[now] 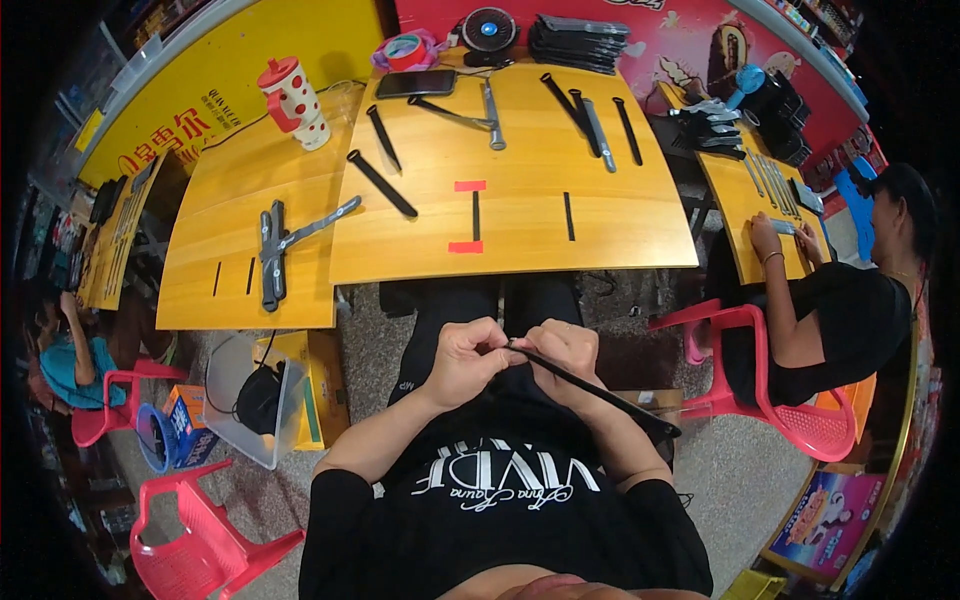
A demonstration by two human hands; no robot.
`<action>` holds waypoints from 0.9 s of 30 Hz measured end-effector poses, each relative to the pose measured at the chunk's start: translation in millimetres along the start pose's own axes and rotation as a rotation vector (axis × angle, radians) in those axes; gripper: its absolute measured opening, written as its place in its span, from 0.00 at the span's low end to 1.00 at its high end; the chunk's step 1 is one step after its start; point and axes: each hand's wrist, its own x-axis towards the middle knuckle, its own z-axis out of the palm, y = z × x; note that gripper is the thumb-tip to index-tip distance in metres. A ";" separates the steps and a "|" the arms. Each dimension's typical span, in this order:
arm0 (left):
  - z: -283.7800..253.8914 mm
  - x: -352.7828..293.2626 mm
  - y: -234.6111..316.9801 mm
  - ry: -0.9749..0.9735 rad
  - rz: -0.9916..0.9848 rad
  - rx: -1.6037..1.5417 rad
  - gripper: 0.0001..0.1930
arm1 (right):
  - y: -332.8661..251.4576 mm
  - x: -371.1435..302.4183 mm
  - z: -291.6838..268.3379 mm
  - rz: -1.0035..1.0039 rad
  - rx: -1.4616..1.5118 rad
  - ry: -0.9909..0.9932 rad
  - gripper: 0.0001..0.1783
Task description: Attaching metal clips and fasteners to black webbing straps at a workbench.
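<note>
Above my lap, in front of the table edge, my left hand [464,358] and my right hand [562,352] meet at one end of a narrow black strap [612,396]. Both hands are closed, with thumbs and fingertips pinching that end. From under my right hand the strap runs down to the right across my forearm, ending in a rounded tip. What the fingertips cover is too small to make out. On the table [520,262] ahead lie loose black straps [382,184] and grey strips [600,135]. Two red tape pieces [465,247] flank a thin black strip [476,215].
A pile of grey straps [272,255] lies on the left table. Behind stand a dotted tumbler [296,105], a phone [416,84], a small fan [489,32] and stacked black packets [578,45]. A co-worker [835,330] sits at right; pink chairs [205,540] and a clear bin [255,425] flank me.
</note>
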 end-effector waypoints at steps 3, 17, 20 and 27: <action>-6.6 4.9 16.3 -0.279 -0.129 -0.132 0.08 | 15.5 -15.1 -5.5 0.236 0.491 -0.066 0.09; 3.7 35.3 32.1 -0.714 0.214 0.157 0.05 | 18.3 -21.6 -34.1 0.344 1.065 -0.424 0.12; 7.1 38.2 32.9 -0.793 0.254 0.163 0.06 | 20.6 -33.5 -33.9 0.561 1.277 -0.457 0.11; 19.7 40.0 31.3 -0.714 0.223 0.167 0.04 | 26.7 -33.4 -39.5 0.403 1.080 -0.355 0.12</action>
